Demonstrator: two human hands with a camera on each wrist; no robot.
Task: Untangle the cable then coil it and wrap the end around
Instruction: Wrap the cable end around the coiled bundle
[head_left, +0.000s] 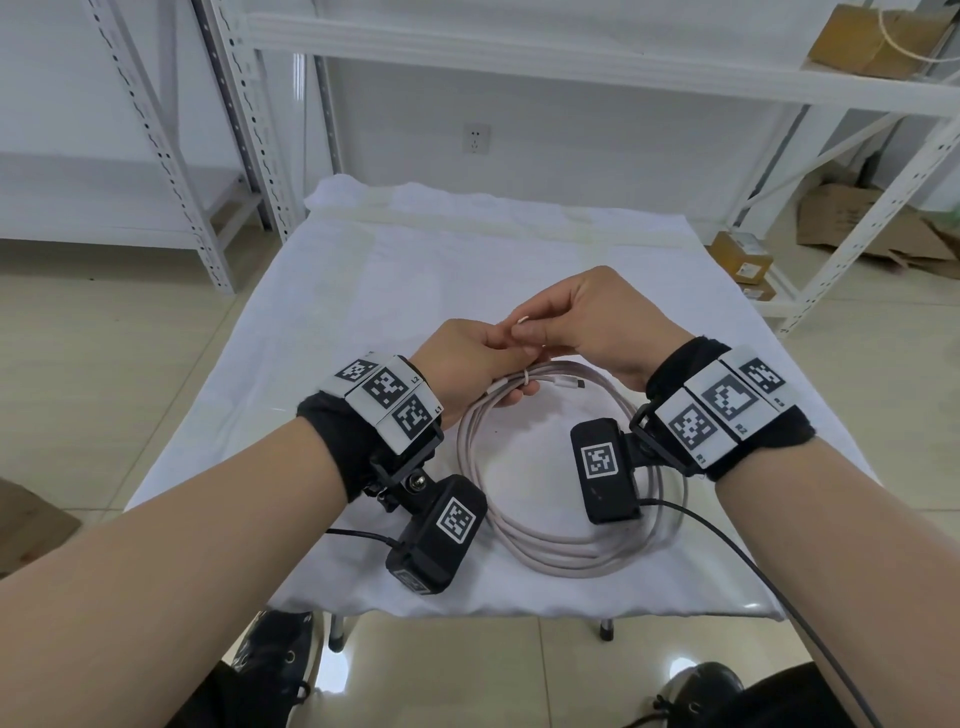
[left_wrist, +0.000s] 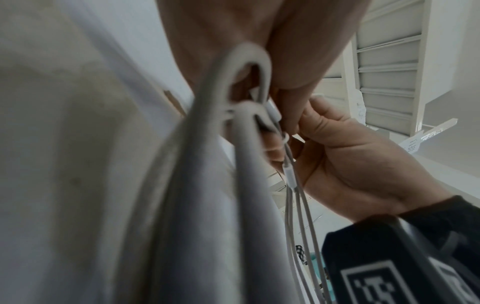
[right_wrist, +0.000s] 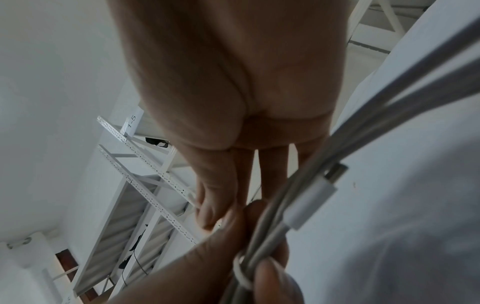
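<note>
The cable (head_left: 566, 545) is a pale, smooth, round cord gathered into a ring of several loops, its near arc lying on the white cloth (head_left: 363, 291) that covers the table, its far arc lifted in the hands. A thin turn of cord (head_left: 525, 378) crosses the bundle at that far arc, and a white plug with a metal tip (head_left: 570, 384) lies along the strands just right of the turn. The left hand (head_left: 470, 364) has its grip closed round the bundled strands at the turn, thumb and fingers curled about them. The right hand (head_left: 597, 317), just above the bundle, pinches a small loop of the cord's end (head_left: 521, 322) between thumb and fingertips. The cloth is soft and wrinkled. The right wrist's black camera (head_left: 605, 470) hides part of the ring's right side. Both wrist views are blurred close up; in the left one (left_wrist: 207, 185) the strands smear into grey bands.
</note>
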